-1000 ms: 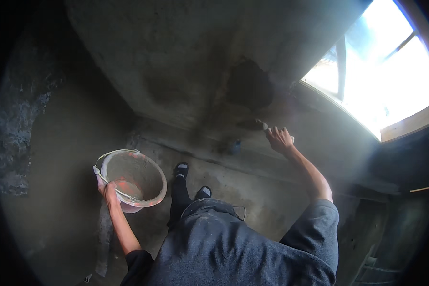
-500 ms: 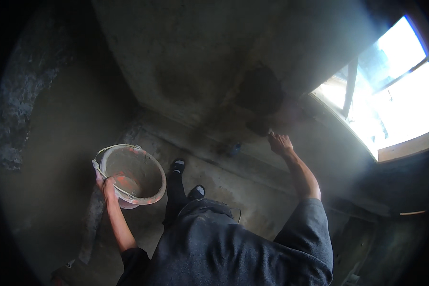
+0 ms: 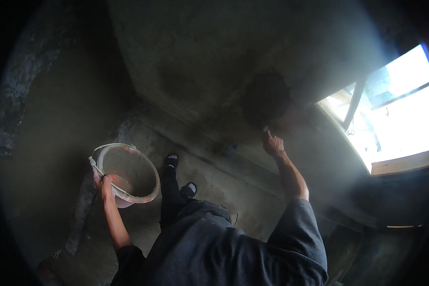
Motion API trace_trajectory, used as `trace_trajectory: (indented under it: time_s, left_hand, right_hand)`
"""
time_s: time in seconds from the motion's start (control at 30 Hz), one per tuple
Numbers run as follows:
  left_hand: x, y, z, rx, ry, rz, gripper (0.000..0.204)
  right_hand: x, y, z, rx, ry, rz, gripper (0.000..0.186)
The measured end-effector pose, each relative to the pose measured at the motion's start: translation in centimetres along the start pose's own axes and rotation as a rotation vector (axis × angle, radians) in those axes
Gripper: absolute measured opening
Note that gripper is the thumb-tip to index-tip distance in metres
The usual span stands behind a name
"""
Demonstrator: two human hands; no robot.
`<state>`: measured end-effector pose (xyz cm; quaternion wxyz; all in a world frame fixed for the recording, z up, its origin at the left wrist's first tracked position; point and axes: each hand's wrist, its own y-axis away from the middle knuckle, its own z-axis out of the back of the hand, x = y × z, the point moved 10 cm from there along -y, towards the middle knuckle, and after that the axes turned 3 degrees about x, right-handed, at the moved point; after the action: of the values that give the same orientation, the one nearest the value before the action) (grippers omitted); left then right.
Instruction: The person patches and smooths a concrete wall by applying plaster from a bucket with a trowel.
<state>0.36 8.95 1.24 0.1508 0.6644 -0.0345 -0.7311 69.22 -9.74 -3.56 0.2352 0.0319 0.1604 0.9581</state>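
My left hand (image 3: 103, 183) is closed on the rim and wire handle of a bucket (image 3: 150, 178). The bucket is tilted toward me, its inside coated with grey mortar and showing orange-red patches low down. Out ahead on the right, my right hand (image 3: 273, 144) grips a trowel (image 3: 266, 128) against the wall. Only the light end of its handle shows clearly; its blade blends into a dark, damp-looking patch (image 3: 267, 97) on the grey wall.
A bright window (image 3: 395, 105) with a wooden sill (image 3: 400, 163) is at the right. A ledge (image 3: 195, 152) runs along the wall's foot, with a small blue object (image 3: 231, 149) beside it. My sandalled feet (image 3: 188, 189) stand on concrete. A pale strip (image 3: 81, 214) lies left.
My right hand and the trowel have shifted slightly left, and the blade now overlaps the dark patch's lower edge. The bucket stays in my left hand; the whole view has turned a little.
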Motion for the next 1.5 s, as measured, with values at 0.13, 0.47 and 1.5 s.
trace_trajectory:
  time_s: [0.13,0.47,1.5]
  left_hand:
    - [1.0,-1.5,0.6,0.026,0.081,-0.064,0.085]
    - [0.8,-2.3,1.0,0.039,0.061,-0.061,0.079]
    - [1.6,-2.5,0.2,0.043,-0.005,-0.048,0.078]
  right_hand:
    - [1.1,0.6,1.5,-0.051,0.087,0.106,0.027]
    - [2.4,1.7,12.5,-0.498,-0.108,0.182,0.017]
    - [4.6,-0.6,4.3,-0.35,-0.025,0.093,0.033]
